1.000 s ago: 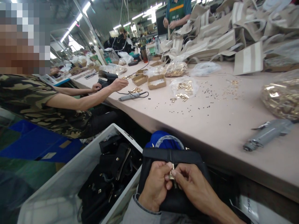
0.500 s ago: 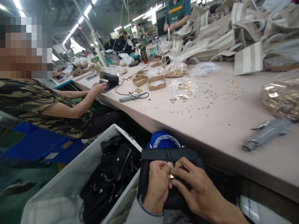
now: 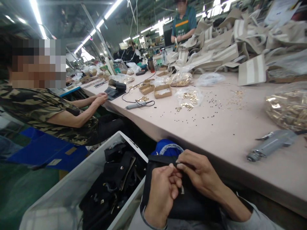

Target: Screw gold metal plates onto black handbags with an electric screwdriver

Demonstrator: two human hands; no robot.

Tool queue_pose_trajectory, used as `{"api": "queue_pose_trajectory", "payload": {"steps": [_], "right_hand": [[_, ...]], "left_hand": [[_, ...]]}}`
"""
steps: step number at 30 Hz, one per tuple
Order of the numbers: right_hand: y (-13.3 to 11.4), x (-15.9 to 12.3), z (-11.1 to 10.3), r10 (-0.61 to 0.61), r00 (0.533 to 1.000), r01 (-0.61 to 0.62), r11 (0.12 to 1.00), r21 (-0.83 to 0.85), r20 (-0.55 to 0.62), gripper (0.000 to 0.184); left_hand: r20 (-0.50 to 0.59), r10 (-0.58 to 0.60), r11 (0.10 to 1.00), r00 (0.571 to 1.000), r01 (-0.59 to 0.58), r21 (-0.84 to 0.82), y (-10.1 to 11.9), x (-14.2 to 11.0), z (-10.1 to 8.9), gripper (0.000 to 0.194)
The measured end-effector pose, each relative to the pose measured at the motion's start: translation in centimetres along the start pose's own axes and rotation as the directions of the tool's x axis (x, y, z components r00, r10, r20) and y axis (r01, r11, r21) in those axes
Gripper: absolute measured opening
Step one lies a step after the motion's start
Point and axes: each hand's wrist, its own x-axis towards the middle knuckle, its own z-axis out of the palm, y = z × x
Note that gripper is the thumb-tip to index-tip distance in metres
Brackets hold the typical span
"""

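Note:
A black bag (image 3: 192, 204) lies across my lap, its top edge close to the table. My right hand (image 3: 200, 174) is closed in a pinch on a small shiny metal fitting (image 3: 177, 162) near the bag's upper edge. Just left of it, my left hand (image 3: 163, 191) hovers over the bag with curled fingers; whether anything sits between them is hidden. Below those fingers a small pale, shiny strip (image 3: 182, 190) shows against the black; I cannot tell if it is held. Blue material (image 3: 165, 145) with a clear-wrapped loop (image 3: 171, 147) sits behind the bag.
A white bin (image 3: 59, 188) with black bags (image 3: 107, 185) stands at my left. On the table (image 3: 203, 137) lie a grey electric screwdriver (image 3: 271, 145), gold fittings (image 3: 188, 100), small cardboard boxes (image 3: 163, 92) and a pile of beige pieces (image 3: 223, 51). A co-worker (image 3: 72, 118) sits at the left.
My hands have drawn slightly apart. The right has moved up toward the bag's top edge with the metal fitting, and the left's fingers have loosened. The co-worker's hands have shifted off the black piece.

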Motion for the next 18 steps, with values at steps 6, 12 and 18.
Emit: {"api": "queue_pose_trajectory", "payload": {"steps": [6, 12, 18], "right_hand": [[1.5, 2.8, -1.6, 0.385, 0.912, -0.411, 0.863, 0.293, 0.145, 0.021], [3.5, 3.2, -0.9, 0.48, 0.855, -0.514, 0.738, 0.437, 0.196, 0.034], [3.1, 3.6, -0.3, 0.513, 0.833, -0.541, 0.679, 0.496, 0.205, 0.042]], "left_hand": [[0.035, 0.474, 0.777, 0.88, -0.437, 0.454, 1.3, 0.0, 0.5, 0.029], [0.185, 0.394, 0.837, 0.9, -0.434, 0.332, 1.6, 2.2, 0.4, 0.025], [0.118, 0.343, 0.906, 0.932, -0.361, 0.222, 0.7, 3.4, -0.1, 0.026]]}}
